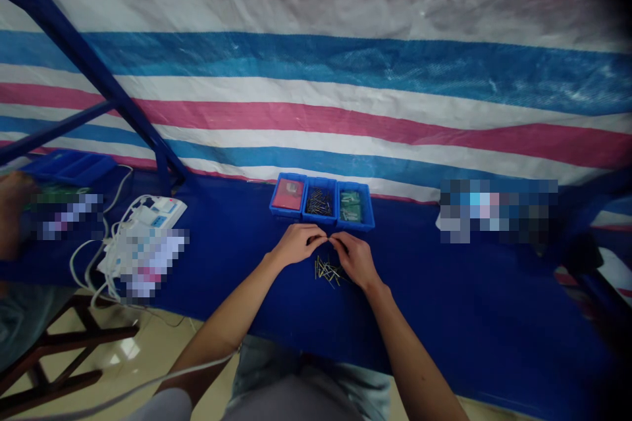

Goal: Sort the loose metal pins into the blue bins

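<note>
Pointing inward at frame centre, the left hand is pinched nearly closed by fingertips on a tiny piece (unidentifiable; presumably light, stiff, best grasped endwise), metal pins are strewn below, the right hand is pinched likewise, and the blue table is backed by striped sheeting above.

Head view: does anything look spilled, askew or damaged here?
Pins lie in a loose, crisscrossed heap on the table, outside the bins, though perhaps deliberately. At left, white cords look tangled by the power strip. I see no clear damage.
</note>
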### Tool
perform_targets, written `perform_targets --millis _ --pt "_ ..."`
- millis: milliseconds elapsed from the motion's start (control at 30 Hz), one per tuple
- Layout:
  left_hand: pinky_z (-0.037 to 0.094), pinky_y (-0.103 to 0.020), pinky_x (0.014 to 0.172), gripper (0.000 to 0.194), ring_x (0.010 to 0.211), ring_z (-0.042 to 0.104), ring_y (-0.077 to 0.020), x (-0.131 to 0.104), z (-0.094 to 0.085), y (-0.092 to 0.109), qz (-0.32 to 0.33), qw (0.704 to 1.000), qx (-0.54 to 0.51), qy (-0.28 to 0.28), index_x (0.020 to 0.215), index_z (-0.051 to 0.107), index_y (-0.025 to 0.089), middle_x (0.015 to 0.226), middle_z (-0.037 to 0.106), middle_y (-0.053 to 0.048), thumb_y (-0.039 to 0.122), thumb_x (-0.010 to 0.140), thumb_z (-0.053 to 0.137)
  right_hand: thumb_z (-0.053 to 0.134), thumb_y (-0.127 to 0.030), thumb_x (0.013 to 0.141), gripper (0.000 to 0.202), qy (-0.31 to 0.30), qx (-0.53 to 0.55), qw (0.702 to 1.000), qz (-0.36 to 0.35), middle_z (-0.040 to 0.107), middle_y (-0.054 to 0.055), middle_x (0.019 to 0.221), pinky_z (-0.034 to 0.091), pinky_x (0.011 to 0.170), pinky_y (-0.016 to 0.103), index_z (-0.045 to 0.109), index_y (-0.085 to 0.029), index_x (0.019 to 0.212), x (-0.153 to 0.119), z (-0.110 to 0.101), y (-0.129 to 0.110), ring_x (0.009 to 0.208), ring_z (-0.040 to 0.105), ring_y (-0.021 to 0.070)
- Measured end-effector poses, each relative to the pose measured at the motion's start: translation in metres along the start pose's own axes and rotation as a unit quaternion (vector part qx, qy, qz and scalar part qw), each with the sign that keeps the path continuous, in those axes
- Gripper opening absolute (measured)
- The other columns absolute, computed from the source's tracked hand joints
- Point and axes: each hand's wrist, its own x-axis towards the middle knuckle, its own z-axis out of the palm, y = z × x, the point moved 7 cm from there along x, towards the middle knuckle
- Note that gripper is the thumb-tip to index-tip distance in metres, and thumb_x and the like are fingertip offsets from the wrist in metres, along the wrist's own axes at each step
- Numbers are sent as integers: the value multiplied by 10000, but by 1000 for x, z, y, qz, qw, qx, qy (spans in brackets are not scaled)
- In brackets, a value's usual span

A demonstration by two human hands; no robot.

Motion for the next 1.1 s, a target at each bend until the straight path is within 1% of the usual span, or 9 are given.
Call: perform_targets --millis 167,333,400,500,567,633,767,1100 --pt "445 -240 688 208 732 633 -140 0 0 0 -2 1000 -3 7 948 732 191 857 711 -27 293 983 554 418 -327 1040 281 -16 -27 999 12 694 42 836 425 666 274 635 -219 897 0 1 1 742 650 189" --pt "451 -237 705 208 757 643 -142 0 0 0 2 1000 -7 9 948 731 192 873 714 -27 293 984 553 402 -333 1045 313 -26 -35 999 22 671 23 773 419 663 265 621 -216 855 1 2 3 701 634 175" --pt "449 -237 702 206 748 638 -139 0 -1 -1 1 1000 -6 10 946 729 190 869 711 -26 288 984 552 415 -340 1041 299 -20 -29 999 24 679 27 801 428 669 266 634 -217 879 1 1 3 722 639 177" --pt "440 -239 679 206 712 620 -134 0 0 -3 -4 1000 1 11 942 725 184 837 697 -25 291 982 554 481 -358 1014 219 1 -5 1000 22 690 36 886 453 676 275 654 -223 1012 1 -2 2 725 631 176" --pt "438 -241 669 218 692 609 -134 0 0 -4 -7 1000 5 9 933 724 178 818 687 -28 303 982 552 521 -366 993 211 16 8 1000 19 684 41 896 469 666 285 656 -226 1075 1 -3 2 695 616 175" --pt "435 -241 662 232 679 599 -133 0 0 -3 -8 1000 7 8 929 724 175 802 680 -30 316 984 548 518 -359 992 210 25 16 999 13 678 49 892 484 669 294 669 -228 1057 1 -4 0 706 619 182" --pt "423 -236 650 242 658 580 -127 0 -1 -1 -9 1000 12 8 928 725 175 774 668 -24 328 985 546 467 -325 1015 233 27 30 999 5 680 59 919 500 728 302 678 -232 983 2 -5 -3 800 645 197" --pt "425 -234 674 245 690 601 -126 1 1 -5 -13 1000 4 11 938 733 177 824 692 -24 338 986 553 465 -299 1022 203 21 24 999 10 674 50 931 482 791 308 655 -231 1002 2 -4 -1 853 645 204"
